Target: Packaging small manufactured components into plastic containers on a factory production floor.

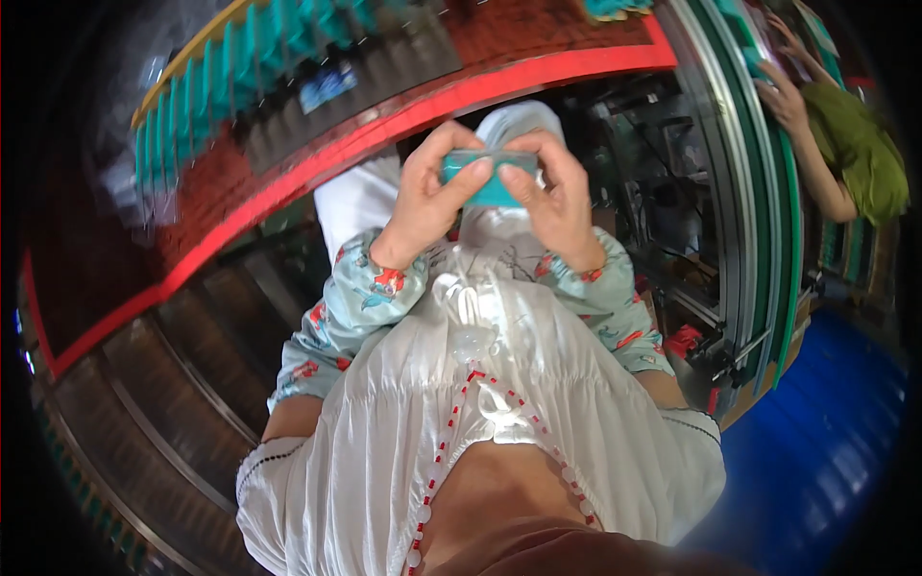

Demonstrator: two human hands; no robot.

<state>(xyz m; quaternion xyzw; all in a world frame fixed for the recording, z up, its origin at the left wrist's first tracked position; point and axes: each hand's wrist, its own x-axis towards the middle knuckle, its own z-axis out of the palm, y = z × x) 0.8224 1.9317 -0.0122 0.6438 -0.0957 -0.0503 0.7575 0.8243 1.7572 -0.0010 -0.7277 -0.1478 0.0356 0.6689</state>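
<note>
Between my two hands, above my lap, is a small flat teal packet (495,192) with a clear, shiny top edge. My left hand (432,187) grips its left end, thumb across the front face. The right end is pinched by my right hand (552,192), its thumb also on the front. Both thumbs point inward near the upper edge. The back of the packet and most of the fingers behind it are hidden.
A dark table with a red edge (423,115) lies ahead, carrying a row of similar teal packets (206,86). To the right runs a conveyor with metal rails (740,173). Beyond it a co-worker in a green sleeve (855,154) handles teal items.
</note>
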